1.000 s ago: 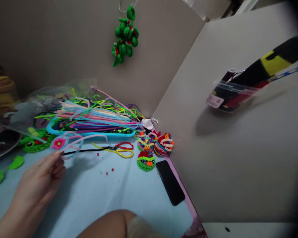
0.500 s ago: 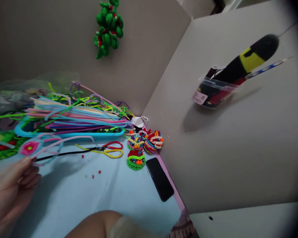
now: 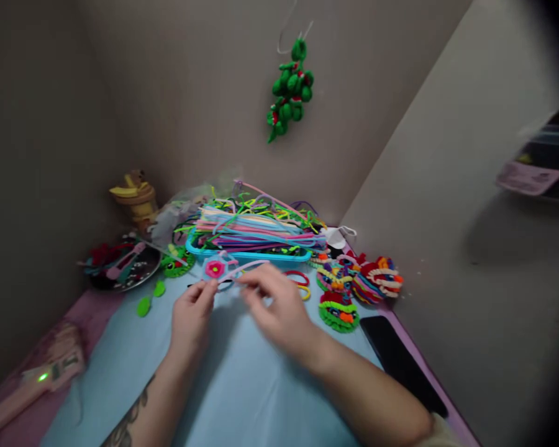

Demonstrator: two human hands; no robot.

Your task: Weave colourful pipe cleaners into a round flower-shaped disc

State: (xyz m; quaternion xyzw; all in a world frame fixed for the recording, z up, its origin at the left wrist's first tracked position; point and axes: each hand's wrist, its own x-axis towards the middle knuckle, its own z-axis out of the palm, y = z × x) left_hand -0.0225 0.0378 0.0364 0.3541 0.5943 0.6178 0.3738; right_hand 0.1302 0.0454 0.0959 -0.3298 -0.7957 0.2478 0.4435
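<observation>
Both hands meet just in front of the blue tray [image 3: 249,255] of pipe cleaners. The left hand [image 3: 190,316] pinches the pink woven flower piece [image 3: 215,269] at its near edge; the right hand [image 3: 277,307] has its grip closed on the piece's trailing stem [image 3: 245,268], right of the flower.

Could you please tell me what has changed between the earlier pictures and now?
The right hand has come in and joined the left hand at the pink-centred pipe-cleaner flower; before, only the left held it. The blue tray of coloured pipe cleaners, black phone and woven faces stayed put.
</observation>
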